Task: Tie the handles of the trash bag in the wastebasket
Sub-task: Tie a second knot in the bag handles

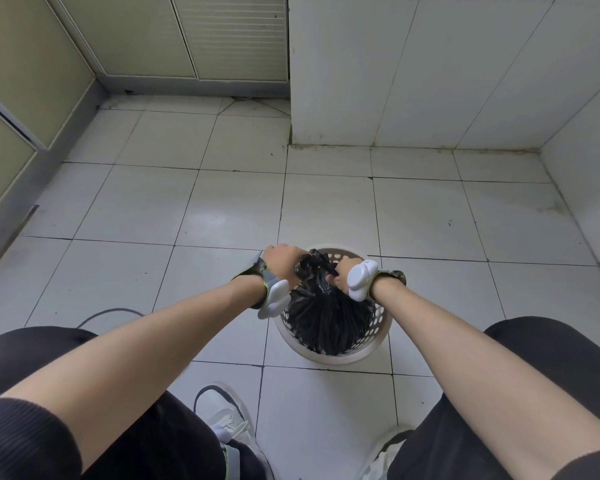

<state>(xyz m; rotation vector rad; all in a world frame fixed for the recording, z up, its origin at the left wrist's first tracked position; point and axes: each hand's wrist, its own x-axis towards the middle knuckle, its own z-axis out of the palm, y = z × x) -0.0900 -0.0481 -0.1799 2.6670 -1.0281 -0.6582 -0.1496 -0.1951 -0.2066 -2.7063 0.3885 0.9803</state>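
Observation:
A black trash bag (pixel 326 323) sits inside a white perforated wastebasket (pixel 371 351) on the tiled floor. The bag's top is gathered into a bunch of twisted handles (pixel 314 263) above the basket. My left hand (pixel 283 261) grips the bunch from the left, fingers closed. From the right, my right hand (pixel 342 273) holds the bag's handles, fingers curled into the plastic. Both wrists carry white devices on straps. The fingertips and any knot are hidden in the crumpled plastic.
Light floor tiles (pixel 222 209) spread all around the basket. A tiled wall corner (pixel 361 98) stands behind it, and cabinet doors (pixel 194 36) line the back left. My knees and white shoes (pixel 222 417) are close below the basket. A grey cable (pixel 108 311) lies at left.

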